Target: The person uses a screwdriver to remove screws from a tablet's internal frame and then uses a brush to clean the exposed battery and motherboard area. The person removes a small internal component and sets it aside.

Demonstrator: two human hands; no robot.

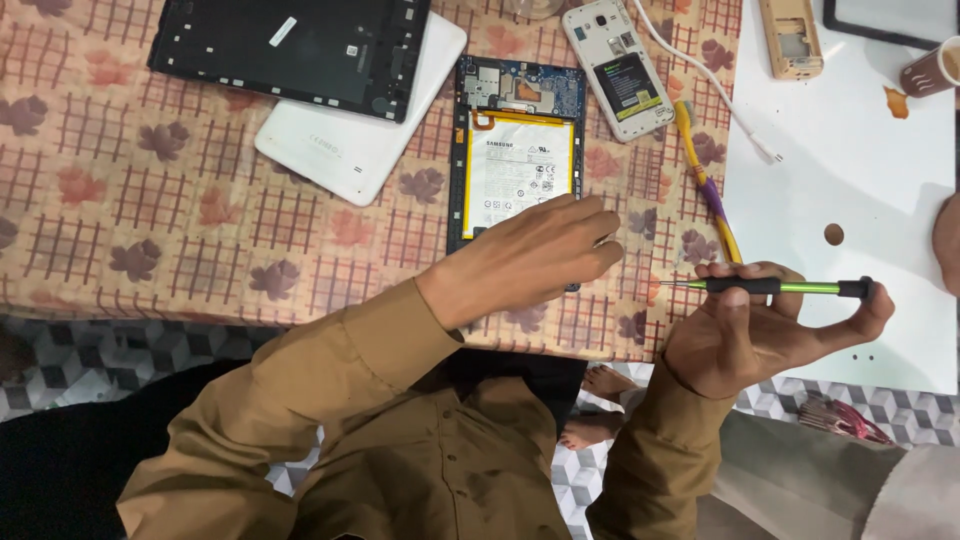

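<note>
An opened tablet [515, 150] lies on the table with its white battery and blue circuit board showing. My left hand [535, 255] rests flat on its lower end, fingers together, covering the bottom edge. Just right of the tablet, my right hand [760, 325] holds a small green and black screwdriver [775, 287] level, its metal tip pointing left toward my left hand. The screwdriver sits above the table edge and touches nothing else.
A black tablet frame [290, 50] lies on a white tablet back cover [350, 140] at the upper left. An opened white phone [618, 65], a yellow and purple toothbrush [705, 180], a white cable [730, 110], a beige device [790, 38] and a white board [850, 170] lie to the right.
</note>
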